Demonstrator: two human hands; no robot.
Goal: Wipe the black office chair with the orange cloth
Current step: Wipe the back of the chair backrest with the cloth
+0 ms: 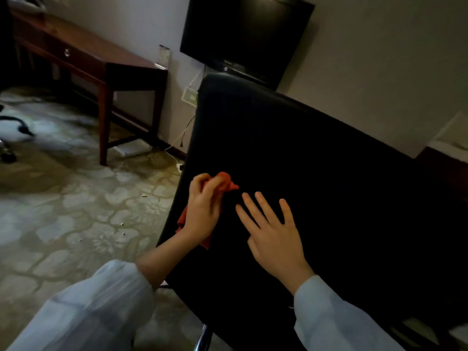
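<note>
- The black office chair fills the centre and right of the view. Its broad dark panel has a left edge running from bottom centre up to a rounded corner near the top middle, and from there the far edge slopes down to the right.
- The panel is so dark that no seam or surface detail can be made out, and it cannot be told whether it is the backrest or the seat. The lower part of the chair is cut off by the frame, apart from a short chrome piece.
- The television on the wall is partly hidden behind the chair's far corner. The wooden desk stands to the left on patterned carpet.
- The right hand lies palm down on the panel. Its fingers are straight and spread, point up and left, and grasp nothing.
- The left hand is at the chair's left edge, with its fingers curled tight round the orange cloth.
- The two hands are side by side with a narrow gap and do not touch.
- The cloth is bunched and shows above the knuckles and below the palm. Its long axis follows the chair's left edge, and its middle is hidden under the hand.
</note>
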